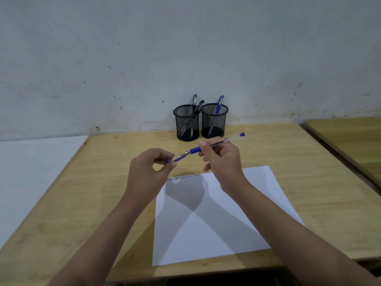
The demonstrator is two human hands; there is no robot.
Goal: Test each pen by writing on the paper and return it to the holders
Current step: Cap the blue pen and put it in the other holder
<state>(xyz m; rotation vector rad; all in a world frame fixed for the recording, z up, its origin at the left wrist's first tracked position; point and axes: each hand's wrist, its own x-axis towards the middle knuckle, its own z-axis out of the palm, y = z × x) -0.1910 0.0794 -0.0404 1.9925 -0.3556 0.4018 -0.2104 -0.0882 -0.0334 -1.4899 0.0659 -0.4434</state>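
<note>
Pen (208,147) pinched right-handed (221,159); cap (172,160) seemingly left-handed (151,168)

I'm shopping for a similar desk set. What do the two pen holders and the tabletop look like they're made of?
The pen holders look like black metal mesh with a matte finish: the pens show through the walls. The tabletop looks like light wood or wood-grain laminate, smooth with a faint sheen; which one, I can't tell.
</note>
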